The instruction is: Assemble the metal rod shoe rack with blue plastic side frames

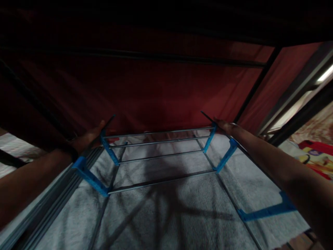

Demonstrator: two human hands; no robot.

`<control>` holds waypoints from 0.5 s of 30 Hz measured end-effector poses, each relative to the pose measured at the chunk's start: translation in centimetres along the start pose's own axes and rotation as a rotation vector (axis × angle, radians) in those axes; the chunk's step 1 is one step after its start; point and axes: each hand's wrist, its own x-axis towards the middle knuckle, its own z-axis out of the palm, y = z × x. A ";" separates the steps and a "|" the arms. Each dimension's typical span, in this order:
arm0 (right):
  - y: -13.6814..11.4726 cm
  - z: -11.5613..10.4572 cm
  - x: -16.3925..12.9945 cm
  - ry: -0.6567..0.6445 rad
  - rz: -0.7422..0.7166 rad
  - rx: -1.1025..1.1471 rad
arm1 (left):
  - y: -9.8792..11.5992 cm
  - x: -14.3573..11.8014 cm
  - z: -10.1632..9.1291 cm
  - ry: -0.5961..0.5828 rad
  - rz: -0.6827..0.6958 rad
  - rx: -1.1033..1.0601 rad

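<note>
— What did you wear on your arms?
— Nothing: your left hand [87, 139] and right hand [225, 126] were bare, both forearms uncovered, no sleeves, rings or watch showing.

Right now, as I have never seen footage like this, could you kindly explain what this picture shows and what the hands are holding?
There is one picture, from a camera worn on a person's head, looking forward and down inside a dim frame covered in red fabric. The left hand and right hand reach to the far corners of a shelf of thin metal rods joined by blue plastic connectors. Each hand seems to have a grip near a corner, though the dimness hides the fingers. Below lies a grey fuzzy cloth.
</note>
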 end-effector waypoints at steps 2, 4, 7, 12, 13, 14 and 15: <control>-0.1 0.3 -0.3 -0.004 -0.002 0.013 | 0.0 0.0 0.2 0.017 -0.012 0.044; 0.0 0.5 -0.4 -0.009 -0.024 0.002 | 0.0 0.0 0.3 0.037 -0.038 0.091; 0.4 0.4 0.0 -0.013 -0.049 0.005 | 0.0 -0.1 0.4 0.053 -0.044 0.157; 0.9 0.4 0.9 -0.027 -0.060 -0.047 | -0.2 -0.1 0.5 0.091 0.029 0.197; 1.0 0.5 0.9 -0.022 -0.067 -0.075 | -0.3 -0.1 0.5 0.086 0.030 0.194; 0.9 0.6 0.9 -0.020 -0.082 -0.102 | -0.4 -0.2 0.6 0.086 0.033 0.196; 0.9 0.6 0.7 -0.019 -0.104 -0.130 | -0.5 -0.2 0.7 0.103 0.052 0.219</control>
